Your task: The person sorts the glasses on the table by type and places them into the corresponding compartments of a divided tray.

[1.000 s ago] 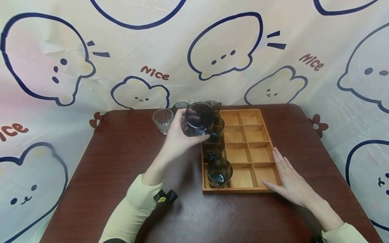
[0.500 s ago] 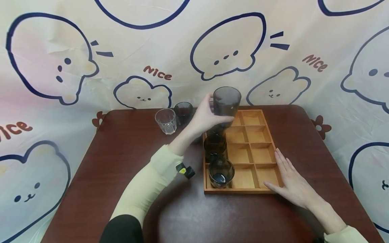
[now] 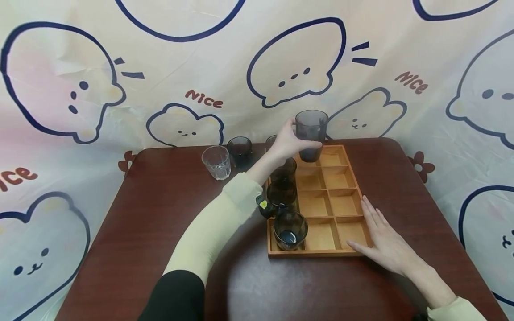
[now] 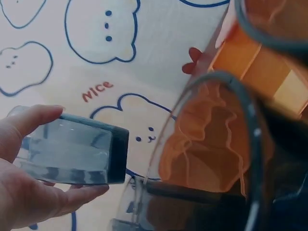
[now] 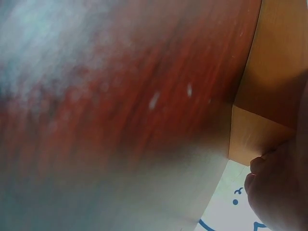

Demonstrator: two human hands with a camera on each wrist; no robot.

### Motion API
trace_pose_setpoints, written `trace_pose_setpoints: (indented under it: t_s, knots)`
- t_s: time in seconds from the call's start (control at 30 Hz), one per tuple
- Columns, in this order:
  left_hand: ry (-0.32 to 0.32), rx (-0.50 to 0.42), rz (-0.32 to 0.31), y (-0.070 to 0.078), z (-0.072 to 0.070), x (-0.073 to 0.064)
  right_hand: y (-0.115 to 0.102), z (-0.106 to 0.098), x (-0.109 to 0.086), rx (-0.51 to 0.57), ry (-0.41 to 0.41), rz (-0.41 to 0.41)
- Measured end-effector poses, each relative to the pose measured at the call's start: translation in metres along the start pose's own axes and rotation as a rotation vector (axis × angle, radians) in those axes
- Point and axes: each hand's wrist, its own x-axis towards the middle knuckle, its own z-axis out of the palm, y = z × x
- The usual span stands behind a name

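My left hand [image 3: 294,141] grips a smoky grey glass tumbler [image 3: 312,127] over the far end of a wooden compartment tray [image 3: 317,253]. In the left wrist view, thumb and fingers wrap the tumbler's sides [image 4: 79,151], its thick base pointing away from the palm. Several more smoky glasses line the tray's left column, the nearest one [image 3: 290,230] in the front corner; the farthest is partly hidden behind my left arm. My right hand [image 3: 387,245] rests with straight fingers along the tray's right edge. Only part of that hand [image 5: 276,187] shows in the right wrist view, beside the tray's wooden wall [image 5: 274,53].
Left of the tray, a clear glass [image 3: 217,163] and a dark smoky glass [image 3: 240,153] stand on the brown table [image 3: 160,214]. A printed cloth [image 3: 225,58] hangs behind the table's far edge. My left forearm crosses over the left column of glasses.
My left hand has carried the smoky tumbler rightward and farther away, from left of the tray to above its far compartments. The right hand stays at the tray's edge.
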Motion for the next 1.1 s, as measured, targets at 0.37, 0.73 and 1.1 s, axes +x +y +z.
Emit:
trace_pose_setpoints:
  t_s: [0.37,0.73,1.1]
  knots:
    - [0.08,0.108,-0.07,-0.018,0.012,0.021,0.002,0.005,0.002,-0.011,0.012,-0.012]
    - [0.014,0.349,0.169,-0.069,0.021,0.066,0.002,0.002,0.004,-0.028,0.032,-0.035]
    - [0.005,0.514,0.139,-0.069,0.028,0.059,0.002,0.002,0.001,-0.01,0.006,-0.004]
